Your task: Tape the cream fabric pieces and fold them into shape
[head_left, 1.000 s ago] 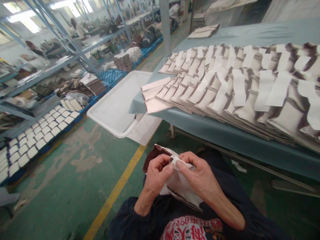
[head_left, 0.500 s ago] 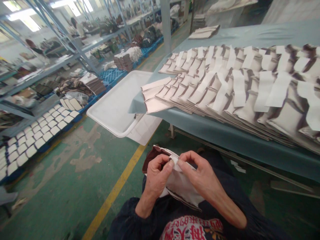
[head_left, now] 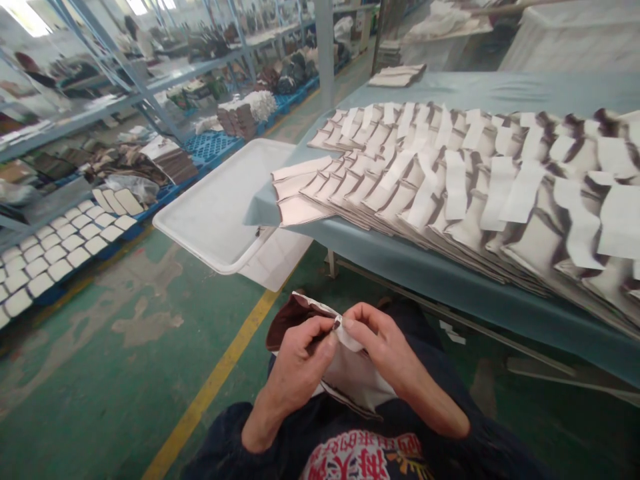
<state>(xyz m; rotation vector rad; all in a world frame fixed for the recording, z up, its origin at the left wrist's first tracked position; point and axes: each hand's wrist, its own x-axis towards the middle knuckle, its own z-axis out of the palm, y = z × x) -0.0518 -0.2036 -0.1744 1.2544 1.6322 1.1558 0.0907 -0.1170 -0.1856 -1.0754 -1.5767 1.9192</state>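
Note:
A sewn fabric piece, white on one face and dark brown on the other, lies over my lap in the head view. My left hand pinches its upper edge between thumb and forefinger. Close beside it, my right hand grips the same edge with thumb and forefinger, the fingertips of both hands almost touching. A small dark spot shows between the fingertips; what it is I cannot make out. The brown side of the piece spreads out past my left hand.
To the right, a table with a blue-green cover bears overlapping rows of similar pale fabric pieces, with white strips on them. A white plastic tub stands by its corner. Shelving and blue pallets with stacked goods line the left.
The view has swung slightly to the right. Both hands keep their pinch on the fabric edge, and the white flap by the right fingertips has shifted a little.

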